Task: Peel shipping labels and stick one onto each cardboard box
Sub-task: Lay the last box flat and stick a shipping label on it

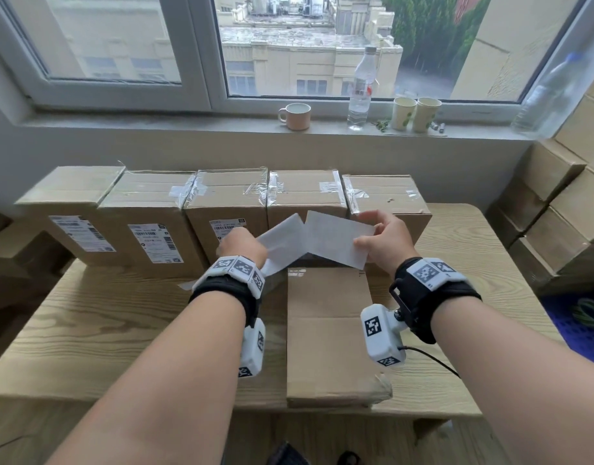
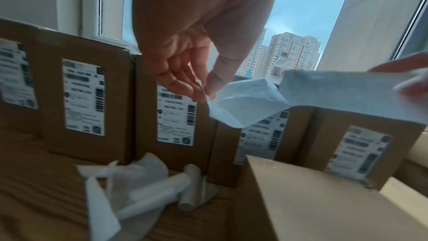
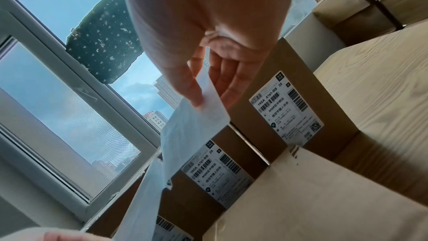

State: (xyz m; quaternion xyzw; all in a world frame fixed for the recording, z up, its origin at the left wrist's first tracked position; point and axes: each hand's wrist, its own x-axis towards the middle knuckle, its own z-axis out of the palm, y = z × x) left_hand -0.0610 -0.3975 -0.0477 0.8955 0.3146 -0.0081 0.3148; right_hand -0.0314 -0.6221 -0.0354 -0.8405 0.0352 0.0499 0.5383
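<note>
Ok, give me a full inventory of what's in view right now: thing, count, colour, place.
Upright brown cardboard boxes: five, in a row at the table's back, a white label on each front.
Flat brown cardboard box: one, lying in front of them, no label visible.
White label sheet: one, held over the flat box.
White backing strip: one, peeling leftward.
Crumpled white backing scraps: a heap, on the table before the row.
Pale wooden table: one.
Pink mug, clear plastic bottle, two paper cups: windowsill.
Stacked cardboard boxes: right.
Left hand: pinches the strip.
Right hand: pinches the label.
</note>
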